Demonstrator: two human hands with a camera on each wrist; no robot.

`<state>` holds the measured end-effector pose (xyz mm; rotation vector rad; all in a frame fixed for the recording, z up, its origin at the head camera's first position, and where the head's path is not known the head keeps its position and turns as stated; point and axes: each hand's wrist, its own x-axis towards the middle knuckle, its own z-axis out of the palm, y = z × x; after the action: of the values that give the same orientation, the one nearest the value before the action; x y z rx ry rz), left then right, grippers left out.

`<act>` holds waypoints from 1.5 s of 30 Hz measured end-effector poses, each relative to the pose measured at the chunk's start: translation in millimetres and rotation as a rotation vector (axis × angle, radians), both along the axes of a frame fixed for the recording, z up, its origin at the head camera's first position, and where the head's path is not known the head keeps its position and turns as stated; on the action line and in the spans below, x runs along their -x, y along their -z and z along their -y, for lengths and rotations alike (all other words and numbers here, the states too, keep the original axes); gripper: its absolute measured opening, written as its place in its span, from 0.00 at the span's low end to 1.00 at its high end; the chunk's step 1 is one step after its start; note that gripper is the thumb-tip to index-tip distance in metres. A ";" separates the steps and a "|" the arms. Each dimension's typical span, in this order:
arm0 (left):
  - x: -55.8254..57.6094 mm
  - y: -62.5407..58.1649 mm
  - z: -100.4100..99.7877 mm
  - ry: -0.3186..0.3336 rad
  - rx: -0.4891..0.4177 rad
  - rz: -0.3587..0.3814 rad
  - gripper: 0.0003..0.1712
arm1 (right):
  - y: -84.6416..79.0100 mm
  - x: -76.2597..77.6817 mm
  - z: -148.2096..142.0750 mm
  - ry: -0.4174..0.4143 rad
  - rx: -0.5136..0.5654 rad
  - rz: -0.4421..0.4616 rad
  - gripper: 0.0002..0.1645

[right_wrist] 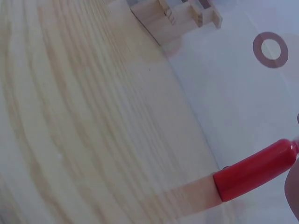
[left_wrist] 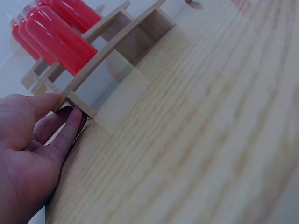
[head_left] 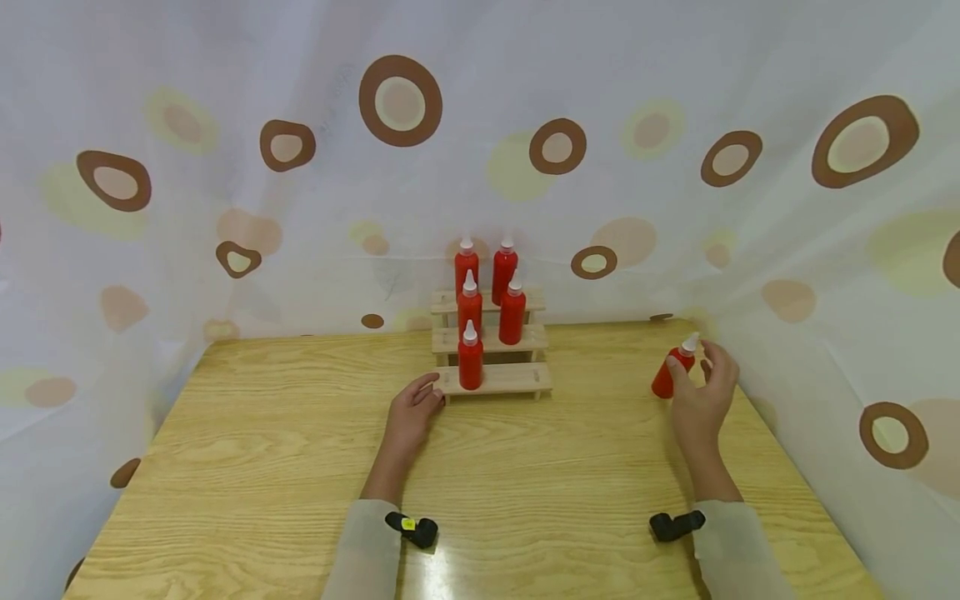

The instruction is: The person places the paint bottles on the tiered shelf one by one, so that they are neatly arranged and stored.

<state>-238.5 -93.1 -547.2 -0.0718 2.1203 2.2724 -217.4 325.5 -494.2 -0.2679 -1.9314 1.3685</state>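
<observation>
My left hand [head_left: 412, 408] is at the left end of the lowest step of a wooden tiered rack [head_left: 517, 379]. In the left wrist view, the thumb and fingers [left_wrist: 70, 130] pinch that step's end. Five red squeeze bottles with white pointed caps stand on the rack, among them a front one [head_left: 470, 367] on the lowest step. At the far right, my right hand [head_left: 705, 400] holds another red squeeze bottle [head_left: 663, 379] near its neck. That bottle leans, its cap towards the right. In the right wrist view, the red bottle [right_wrist: 254, 171] shows, with the hand mostly out of frame.
The rack stands on a wood-grain table [head_left: 300, 450], close to its back edge. A white sheet with brown ring patterns [head_left: 315, 208] hangs behind the table and along its sides. Both wrists wear small black cameras, one at the left cuff [head_left: 412, 530].
</observation>
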 end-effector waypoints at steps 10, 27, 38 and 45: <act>-1.6 -1.2 -0.6 0.004 -0.006 0.006 0.23 | 14.0 10.7 -9.4 0.035 0.118 0.170 0.34; -1.1 -3.2 -0.7 0.001 0.012 0.015 0.22 | 13.2 12.3 -0.6 -0.002 0.050 0.144 0.30; -1.3 -2.6 0.0 -0.002 0.014 0.005 0.22 | -11.9 6.4 40.6 -0.148 0.011 0.067 0.29; -2.7 -5.5 -0.1 -0.005 0.007 0.012 0.22 | -10.5 12.7 64.7 -0.246 0.027 0.062 0.32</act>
<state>-235.8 -93.0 -541.7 -0.0908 2.1248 2.2607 -230.0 260.8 -483.6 -0.0874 -2.0508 1.5617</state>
